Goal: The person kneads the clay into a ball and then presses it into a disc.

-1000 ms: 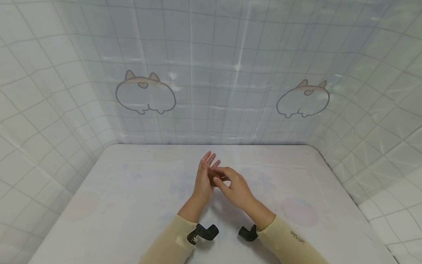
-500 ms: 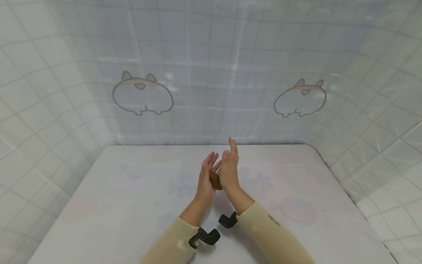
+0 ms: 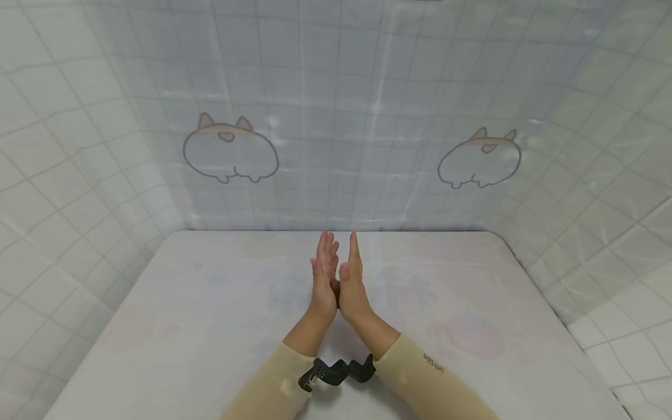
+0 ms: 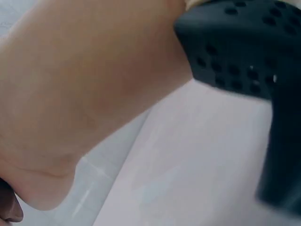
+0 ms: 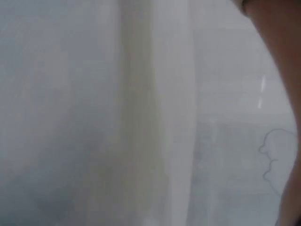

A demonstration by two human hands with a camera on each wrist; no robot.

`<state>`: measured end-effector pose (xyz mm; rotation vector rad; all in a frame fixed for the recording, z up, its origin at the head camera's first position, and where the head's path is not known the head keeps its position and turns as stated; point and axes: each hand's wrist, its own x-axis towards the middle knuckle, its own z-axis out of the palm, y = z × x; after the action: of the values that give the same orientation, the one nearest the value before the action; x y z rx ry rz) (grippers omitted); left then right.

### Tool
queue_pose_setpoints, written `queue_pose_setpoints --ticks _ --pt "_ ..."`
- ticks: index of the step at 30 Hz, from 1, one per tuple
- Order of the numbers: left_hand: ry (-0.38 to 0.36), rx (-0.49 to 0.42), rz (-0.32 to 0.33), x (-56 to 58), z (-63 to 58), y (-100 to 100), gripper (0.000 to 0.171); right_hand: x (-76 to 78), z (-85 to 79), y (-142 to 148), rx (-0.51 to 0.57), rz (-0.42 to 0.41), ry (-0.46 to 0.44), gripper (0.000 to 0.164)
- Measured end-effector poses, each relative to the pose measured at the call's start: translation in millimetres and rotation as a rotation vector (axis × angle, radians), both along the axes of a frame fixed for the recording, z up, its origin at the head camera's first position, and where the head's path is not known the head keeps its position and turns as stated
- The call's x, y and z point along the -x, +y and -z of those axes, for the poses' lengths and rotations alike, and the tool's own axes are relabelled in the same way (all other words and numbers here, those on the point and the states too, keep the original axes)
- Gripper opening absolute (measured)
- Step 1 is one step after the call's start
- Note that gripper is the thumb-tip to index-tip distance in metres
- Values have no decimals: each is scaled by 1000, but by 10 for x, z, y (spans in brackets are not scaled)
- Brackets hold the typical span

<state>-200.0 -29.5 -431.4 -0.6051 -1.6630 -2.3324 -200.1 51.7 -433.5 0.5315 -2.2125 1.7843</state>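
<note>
In the head view a small brown lump (image 3: pixel 336 290) sits between the two palms, mostly hidden by them. My left hand (image 3: pixel 323 286) stands on edge with its fingers straight, its palm against the lump's left side. Facing it, my right hand (image 3: pixel 354 287) presses from the other side, fingers straight and pointing away. The fingertips are apart. In the left wrist view, part of the brown lump (image 4: pixel 9 205) shows at the lower left corner, beside the base of my left hand (image 4: pixel 42 183). The right wrist view shows only the edge of the right arm (image 5: pixel 282 56).
Below the hands lies a pale, faintly patterned tabletop (image 3: pixel 210 326). White sheeting with a grid print (image 3: pixel 336 116) encloses the back and both sides. Black wrist camera mounts (image 3: pixel 332 372) stick out inward from both beige sleeves (image 3: pixel 436 379), close together.
The right hand was pinching at the lump with bent fingers, then swung upright. Now its palm faces the left palm, and both hands have closed in on the lump between them.
</note>
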Motion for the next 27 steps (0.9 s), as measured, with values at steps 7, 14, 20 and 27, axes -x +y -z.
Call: queue_pose_setpoints --ticks 7,14,20,27 --pt "-40 128 -23 83 0 -15 89 -87 -85 21 105 -104 -15 99" --pt "-97 291 -9 -14 52 1 95 -101 -153 42 130 -100 -35 96" --pt "-47 321 47 -146 3 -20 92 29 -226 97 139 -65 -38 97" --pt "41 160 99 -177 -63 -45 95 152 -193 124 107 -120 -72 93"
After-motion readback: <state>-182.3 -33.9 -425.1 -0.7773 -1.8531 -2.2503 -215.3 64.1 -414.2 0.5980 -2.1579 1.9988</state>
